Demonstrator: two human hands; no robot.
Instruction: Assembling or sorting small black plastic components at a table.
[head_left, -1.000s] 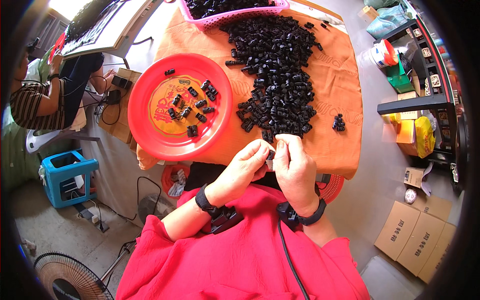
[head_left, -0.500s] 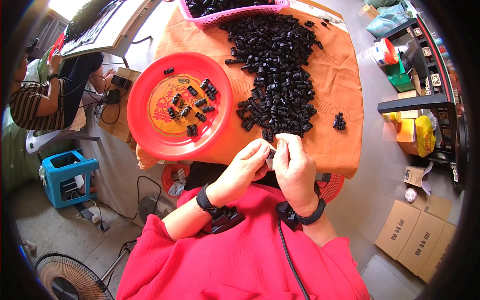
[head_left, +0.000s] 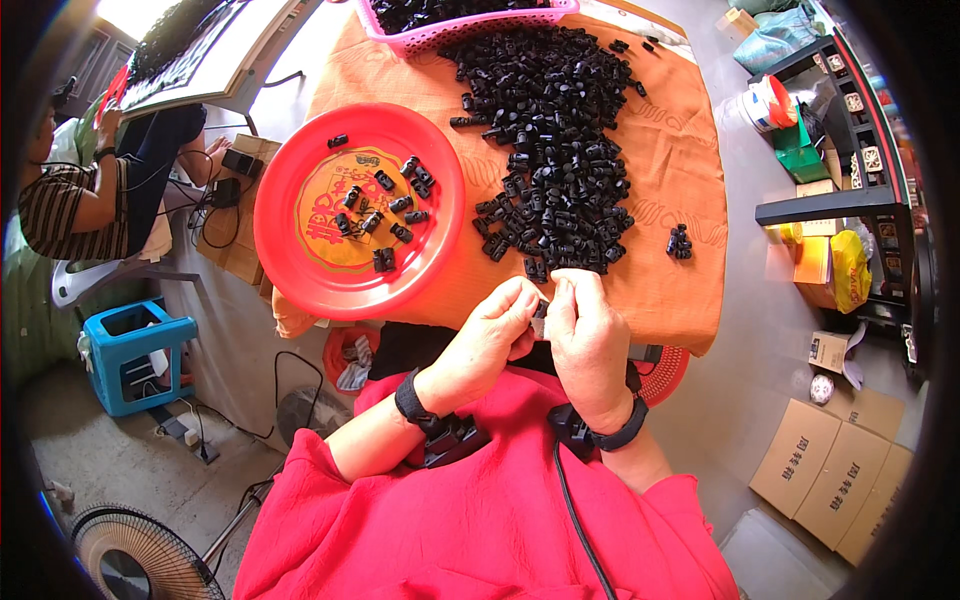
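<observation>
Just off the near edge of the orange-covered table, my two hands meet at the fingertips. My left hand (head_left: 488,335) is closed, pinching a small black plastic cord lock (head_left: 541,309) that is mostly hidden by the fingers. Thumb and forefinger of my right hand (head_left: 590,345) press together right beside it; whatever lies between them is too small to make out. Beyond the fingertips spreads a large pile of black cord locks (head_left: 560,150). To the left, a round red tray (head_left: 285,260) holds several more, scattered over its patterned middle.
A pink basket (head_left: 440,40) of black parts stands at the far edge. A small cluster of cord locks (head_left: 679,242) lies on the right of the orange cloth (head_left: 670,300). A blue stool (head_left: 135,355), a fan (head_left: 140,560) and a seated person (head_left: 85,200) are at left; shelves and cartons (head_left: 835,470) at right.
My fingers have shifted very slightly around the cord lock, which now shows less between them. The pile and the tray look the same.
</observation>
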